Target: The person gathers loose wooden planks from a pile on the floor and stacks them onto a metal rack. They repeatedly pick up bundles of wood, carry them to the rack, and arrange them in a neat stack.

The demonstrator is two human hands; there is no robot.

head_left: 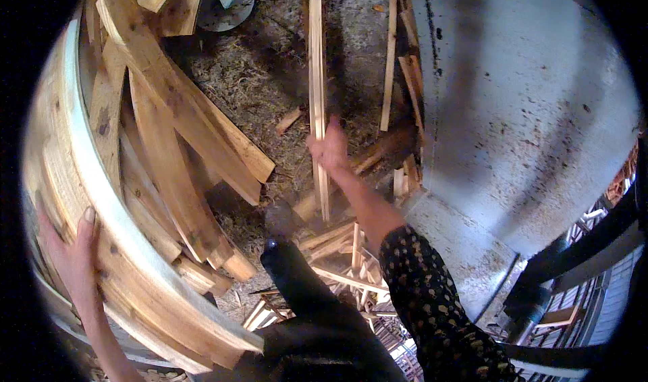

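Note:
My right hand (pixel 329 148) is closed round a few thin, pale wooden strips (pixel 316 58). The strips point away from me, above a floor covered in sawdust. At the left, my left hand (pixel 73 257) lies on the face of a thick stack of long boards (pixel 145 277), thumb apart from the fingers. Part of that hand is dim near the rim of the picture. The stack's pale edge curves down toward my body.
Loose rough planks (pixel 175 105) lie in a heap beyond the stack. A big grey metal panel (pixel 533 105) stands at the right, with narrow slats (pixel 389 58) beside it. Wood offcuts (pixel 361 274) pile up near my dark shoe (pixel 287 260).

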